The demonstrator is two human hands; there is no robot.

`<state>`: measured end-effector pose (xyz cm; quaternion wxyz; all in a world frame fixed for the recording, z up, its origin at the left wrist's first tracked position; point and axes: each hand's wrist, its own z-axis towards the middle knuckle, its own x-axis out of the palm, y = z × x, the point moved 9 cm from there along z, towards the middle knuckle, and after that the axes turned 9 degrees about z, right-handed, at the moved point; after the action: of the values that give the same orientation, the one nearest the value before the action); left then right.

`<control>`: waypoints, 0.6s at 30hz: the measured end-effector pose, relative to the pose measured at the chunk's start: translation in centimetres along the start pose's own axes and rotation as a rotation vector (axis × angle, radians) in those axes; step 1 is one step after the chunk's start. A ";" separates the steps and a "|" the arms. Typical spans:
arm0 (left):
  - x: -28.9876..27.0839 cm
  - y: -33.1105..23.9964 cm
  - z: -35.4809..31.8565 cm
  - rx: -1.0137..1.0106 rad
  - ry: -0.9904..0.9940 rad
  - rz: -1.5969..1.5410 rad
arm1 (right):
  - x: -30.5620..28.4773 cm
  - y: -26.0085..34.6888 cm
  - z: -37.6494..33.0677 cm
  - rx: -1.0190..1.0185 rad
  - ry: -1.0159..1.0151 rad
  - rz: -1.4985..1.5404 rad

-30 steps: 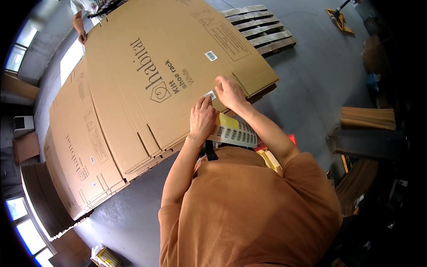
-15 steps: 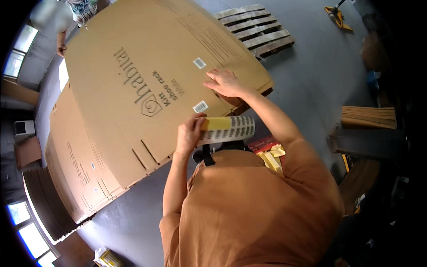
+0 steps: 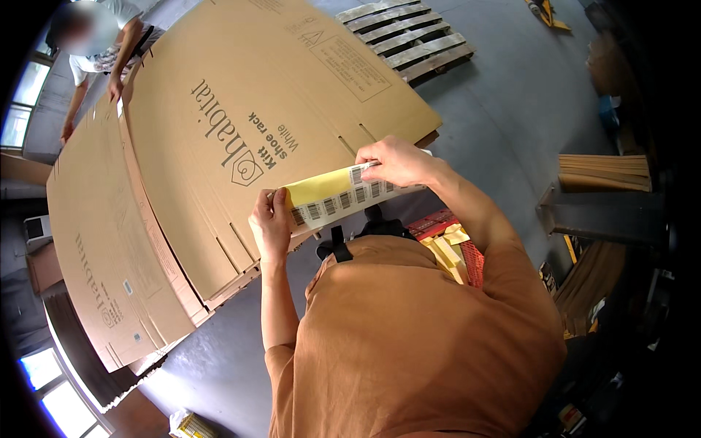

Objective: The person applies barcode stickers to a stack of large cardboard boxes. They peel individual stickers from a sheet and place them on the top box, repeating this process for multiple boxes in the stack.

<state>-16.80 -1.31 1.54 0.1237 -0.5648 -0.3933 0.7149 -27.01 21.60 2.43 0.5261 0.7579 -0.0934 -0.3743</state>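
My left hand (image 3: 272,228) grips one end of a sheet of barcode labels (image 3: 328,207), with several printed labels and a bare yellow backing strip. At the sheet's upper right edge, the fingers of my right hand (image 3: 398,162) pinch a barcode label (image 3: 356,175); whether it is lifted from the backing I cannot tell. Both hands are over the near edge of a large flat cardboard carton (image 3: 292,95) with dark print and cut slots. No label shows on its visible face. To its left lies another printed flat carton (image 3: 95,241) bearing two small labels.
Across the cartons a co-worker (image 3: 109,55) has both hands at the left carton's far edge. A wooden pallet (image 3: 409,36) lies beyond the stack. Beside me at right are a red crate (image 3: 473,263) with yellow paper scraps and a dark metal beam (image 3: 599,212).
The carton with two barcode labels has gone from in front of me, baring an unlabelled one. The co-worker has come further into view. My right hand has left the cardboard and reached the label sheet.
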 end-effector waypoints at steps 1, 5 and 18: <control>-0.4 -1.3 0.1 0.129 -0.132 0.096 | 0.1 0.2 0.0 0.014 0.001 -0.013; -0.5 -8.7 -1.1 0.502 -0.293 0.403 | 1.0 0.0 0.1 0.085 0.084 -0.089; 6.3 -7.7 0.5 0.295 0.290 0.016 | -1.3 0.8 0.5 -0.175 -0.106 0.042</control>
<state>-21.37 7.47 2.54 0.2548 -0.6408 -0.2577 0.6768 -28.01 21.62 3.65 0.5923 0.6861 -0.1041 -0.4094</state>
